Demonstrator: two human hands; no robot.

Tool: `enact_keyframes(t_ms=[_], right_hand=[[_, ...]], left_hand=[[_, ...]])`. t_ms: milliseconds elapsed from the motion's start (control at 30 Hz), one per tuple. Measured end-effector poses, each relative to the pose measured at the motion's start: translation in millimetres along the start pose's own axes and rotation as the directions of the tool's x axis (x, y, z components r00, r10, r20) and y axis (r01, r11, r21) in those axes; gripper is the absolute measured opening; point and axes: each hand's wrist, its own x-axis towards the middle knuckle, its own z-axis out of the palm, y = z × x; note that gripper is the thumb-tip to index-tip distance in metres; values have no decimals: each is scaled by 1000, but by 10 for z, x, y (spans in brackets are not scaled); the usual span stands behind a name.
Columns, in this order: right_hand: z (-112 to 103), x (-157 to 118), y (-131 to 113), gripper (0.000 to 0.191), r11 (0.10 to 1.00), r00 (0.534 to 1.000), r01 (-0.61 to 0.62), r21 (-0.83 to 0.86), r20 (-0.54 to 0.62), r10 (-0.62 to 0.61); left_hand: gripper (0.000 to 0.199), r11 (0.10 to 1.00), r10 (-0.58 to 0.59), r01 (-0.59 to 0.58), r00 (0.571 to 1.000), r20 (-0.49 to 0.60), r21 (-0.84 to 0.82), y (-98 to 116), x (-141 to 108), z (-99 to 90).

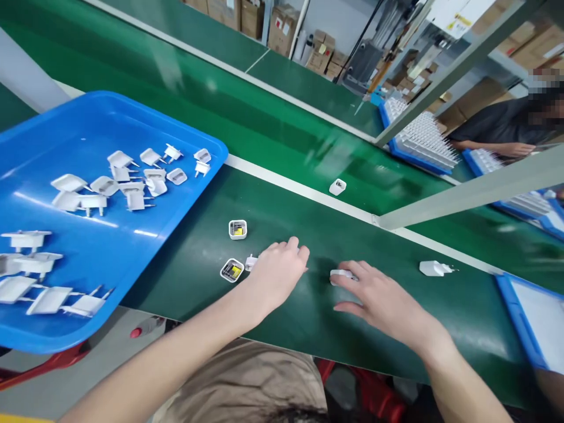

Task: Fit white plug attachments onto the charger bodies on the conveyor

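While your left hand (282, 270) curls palm-down, its grip hidden, your right hand (376, 294) angles inward, grip spread at a white piece (335, 274).

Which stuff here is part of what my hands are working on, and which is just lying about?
Seems part of the job:
- open cases with yellow inside
- white piece at your right hand
- plug parts in the blue tray
- white plug, farther right

Probably just lying about:
- cardboard boxes
- red-capped bottle
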Motion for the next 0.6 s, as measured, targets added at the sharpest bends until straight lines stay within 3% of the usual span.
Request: enact_keyframes(t_ms=[67,167,300,367,433,533,600], right_hand=[[155,-143,57,19,995,997,-75,-69,10,76],[255,-313,328,27,972,985,-175,-157,-27,173],[32,-326,663,46,918,949,-294,-267,-193,248],[-130,-81,775,53,920,913,-343,-188,-299,279],[-240,326,897,53,917,869,-396,-47,-341,357],[-295,1000,1106,60,821,788,-571,28,-262,557],[-281,1333,1198,51,798,774,-602,38,-222,594]], left_hand=[[20,995,34,-34,999,2,-91,58,3,58],[23,984,117,-123,992,-58,-132,142,0,237],[33,985,132,-154,966,-223,-81,207,-43,436],[41,989,117,-138,940,-320,-44,158,-83,376],[43,995,94,-98,918,-385,10,4,-147,183],[41,989,-35,89,920,-390,122,-380,-284,-209],[43,952,-177,246,927,-332,180,-642,-377,-393]])
